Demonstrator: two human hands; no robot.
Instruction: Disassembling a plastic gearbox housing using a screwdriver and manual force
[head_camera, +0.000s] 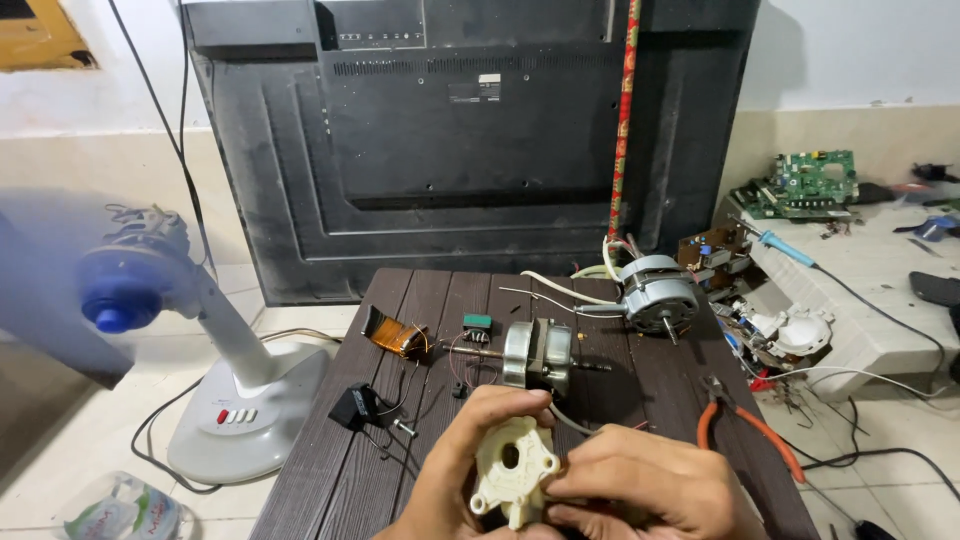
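Observation:
Both hands hold a cream plastic gear housing (514, 470) with a round hole in its middle, low over the dark wooden table (330, 480). My left hand (462, 462) cups its left side. My right hand (640, 482) grips its right and lower edge. Just beyond the hands lies a silver fan motor (537, 355) with a shaft and thin wires. A second motor (657, 295) with white leads sits at the table's far right.
On the table lie a copper coil (393, 335), a black capacitor (355, 405), a small green part (477, 322) and orange-handled pliers (750, 425). A fan stand (215, 375) stands left. A black television back (470, 130) leans behind. Circuit boards (805, 180) and a soldering iron (780, 243) lie right.

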